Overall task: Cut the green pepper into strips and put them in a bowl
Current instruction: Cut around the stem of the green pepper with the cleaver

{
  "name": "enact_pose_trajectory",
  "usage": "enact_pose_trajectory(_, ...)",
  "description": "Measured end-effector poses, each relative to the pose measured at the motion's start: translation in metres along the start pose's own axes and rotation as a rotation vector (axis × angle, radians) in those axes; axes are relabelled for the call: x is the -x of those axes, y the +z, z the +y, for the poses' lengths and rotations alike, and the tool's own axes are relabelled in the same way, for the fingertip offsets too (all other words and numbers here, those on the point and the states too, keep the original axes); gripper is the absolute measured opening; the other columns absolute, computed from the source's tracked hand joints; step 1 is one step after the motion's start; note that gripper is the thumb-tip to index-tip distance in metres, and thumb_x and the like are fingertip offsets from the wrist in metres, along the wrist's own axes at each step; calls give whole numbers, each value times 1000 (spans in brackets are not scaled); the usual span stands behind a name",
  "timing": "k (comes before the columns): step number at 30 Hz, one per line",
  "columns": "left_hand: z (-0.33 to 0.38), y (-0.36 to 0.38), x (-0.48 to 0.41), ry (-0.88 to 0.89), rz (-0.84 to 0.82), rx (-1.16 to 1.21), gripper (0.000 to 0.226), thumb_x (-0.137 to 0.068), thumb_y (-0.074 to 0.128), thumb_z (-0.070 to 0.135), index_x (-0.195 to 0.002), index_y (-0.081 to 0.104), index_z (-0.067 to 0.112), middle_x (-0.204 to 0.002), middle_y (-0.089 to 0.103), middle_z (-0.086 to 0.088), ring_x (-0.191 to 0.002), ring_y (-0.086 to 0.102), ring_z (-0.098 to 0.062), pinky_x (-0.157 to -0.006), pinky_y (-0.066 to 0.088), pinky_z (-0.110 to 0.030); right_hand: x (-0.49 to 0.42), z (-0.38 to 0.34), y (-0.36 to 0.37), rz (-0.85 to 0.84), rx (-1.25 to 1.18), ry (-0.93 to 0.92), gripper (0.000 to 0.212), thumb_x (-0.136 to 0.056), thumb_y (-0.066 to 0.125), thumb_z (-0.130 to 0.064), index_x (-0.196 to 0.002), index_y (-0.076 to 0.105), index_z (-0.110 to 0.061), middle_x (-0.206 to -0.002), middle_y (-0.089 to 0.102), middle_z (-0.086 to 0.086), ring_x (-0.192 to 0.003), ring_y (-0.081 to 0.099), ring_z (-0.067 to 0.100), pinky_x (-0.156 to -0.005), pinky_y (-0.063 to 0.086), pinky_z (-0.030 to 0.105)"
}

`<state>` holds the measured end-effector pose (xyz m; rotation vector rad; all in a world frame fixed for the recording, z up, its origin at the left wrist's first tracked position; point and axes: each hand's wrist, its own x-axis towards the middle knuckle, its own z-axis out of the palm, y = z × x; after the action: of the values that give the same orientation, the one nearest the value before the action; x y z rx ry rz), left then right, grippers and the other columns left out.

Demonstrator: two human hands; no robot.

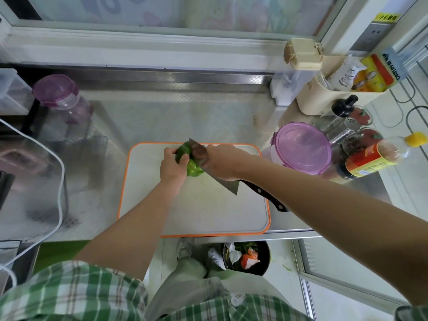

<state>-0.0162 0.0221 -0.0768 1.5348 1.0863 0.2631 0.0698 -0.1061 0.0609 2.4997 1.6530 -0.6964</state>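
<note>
A green pepper [193, 166] lies at the far end of a white cutting board with an orange rim [208, 214]. My left hand [172, 167] grips the pepper from the left, thumb and fingers curled round it. A broad knife [229, 185] stands against the pepper's right side, with its blade tip pointing away from me and its dark handle sticking out toward the board's right edge. My right hand [223, 162] is curled over the top of the blade, not on the handle. The hands hide part of the pepper and the blade.
A round container with a purple lid [303, 147] stands right of the board, with sauce bottles [375, 157] and shakers behind it. A purple-lidded jar [60, 96] stands at the back left. A white cable [59, 181] runs along the left. A waste bin [246, 257] sits on the floor below the counter.
</note>
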Motion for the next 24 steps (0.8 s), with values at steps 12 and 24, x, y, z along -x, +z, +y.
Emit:
enact_pose_trajectory(12,1,-1,-2,32,-11,-49,20,-88,59,28,-102,44,29,-100,57,-7,-102,62,-37,-84,54,-56,-7,0,-3,-85,39,18,11,-100,33,-27,-96,40,-20,-85,56,5,-79,53,28,-56,31,31)
enact_pose_trajectory(24,4,0,-2,29,-2,-79,21,-90,60,28,-104,44,27,-101,57,-5,-102,62,-36,-84,55,-54,-4,-1,-5,-150,64,41,11,-99,32,-21,-98,43,-17,-89,58,8,-78,52,26,-50,31,28)
